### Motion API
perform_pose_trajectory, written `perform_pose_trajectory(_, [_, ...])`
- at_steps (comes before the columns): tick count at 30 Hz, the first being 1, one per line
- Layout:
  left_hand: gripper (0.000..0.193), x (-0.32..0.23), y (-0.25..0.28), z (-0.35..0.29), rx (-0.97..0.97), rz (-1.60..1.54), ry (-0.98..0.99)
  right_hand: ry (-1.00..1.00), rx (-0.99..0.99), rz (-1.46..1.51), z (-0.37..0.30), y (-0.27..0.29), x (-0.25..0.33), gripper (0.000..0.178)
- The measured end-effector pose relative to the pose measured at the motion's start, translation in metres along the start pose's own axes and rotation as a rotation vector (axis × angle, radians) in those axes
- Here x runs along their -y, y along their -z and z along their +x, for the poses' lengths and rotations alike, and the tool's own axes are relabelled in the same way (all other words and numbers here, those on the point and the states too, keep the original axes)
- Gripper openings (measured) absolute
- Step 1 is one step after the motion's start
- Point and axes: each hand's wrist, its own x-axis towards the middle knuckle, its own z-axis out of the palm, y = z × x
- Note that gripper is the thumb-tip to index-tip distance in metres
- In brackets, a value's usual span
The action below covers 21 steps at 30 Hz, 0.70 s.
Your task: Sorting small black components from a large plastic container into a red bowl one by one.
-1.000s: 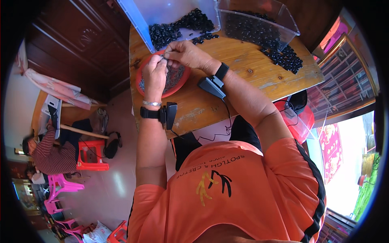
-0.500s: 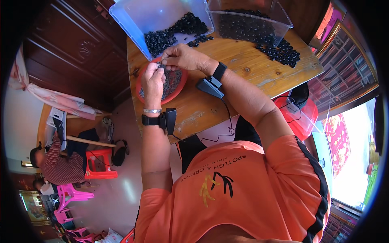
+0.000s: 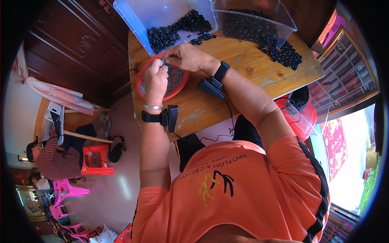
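Wooden table (image 3: 251, 77), worn top, w/ person in orange shirt leaning over it. Red shallow dish (image 3: 142, 87) sits near table's left edge, holding small dark wiry bits (image 3: 175, 77). Left hand (image 3: 156, 79) is over the dish, fingers curled down and bunched together at dish's far side; they look pinched on one small dark bit, but it's too small to tell for sure. Right hand (image 3: 188, 56) comes in from the right, fingertips meeting left fingertips right above dish's upper rim, also drawn together; can't tell what's between them. Both hands touching or nearly so.

Left wrist has silver bangle (image 3: 152, 107) + black strap w/ small black device (image 3: 172, 117). Right wrist has black band (image 3: 221, 71) w/ another black device (image 3: 210, 87) lying on forearm side, cable going down off the table edge.

Beyond the dish: blue plastic tub (image 3: 133, 16), tilted, pile of black ring-like pieces (image 3: 174, 30) in it. Just beside it on the right, clear plastic tub (image 3: 283, 22) w/ more black pieces; some loose black pieces (image 3: 285, 54) spilled on the table in front of it.

Far left, lower down: another person in striped top (image 3: 54, 164) sitting, red stool (image 3: 97, 160) near, pink plastic chairs (image 3: 67, 188) behind.
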Motion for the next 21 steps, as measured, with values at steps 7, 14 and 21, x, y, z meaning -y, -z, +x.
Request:
perform_pose_trajectory(7, [0.012,-0.002,0.004,-0.001,0.052,-0.153,0.137,0.03,0.014,0.002,0.0,-0.002,0.0,0.018])
perform_pose_trajectory(14, [0.014,-0.014,0.006,-0.001,-0.069,-0.256,0.219,-0.061,-0.296,-0.285,0.001,0.04,-0.041,0.015])
perform_pose_trajectory(21, [0.013,-0.018,0.008,-0.003,-0.096,-0.299,0.198,-0.282,-0.169,-0.512,-0.008,0.047,-0.071,0.018])
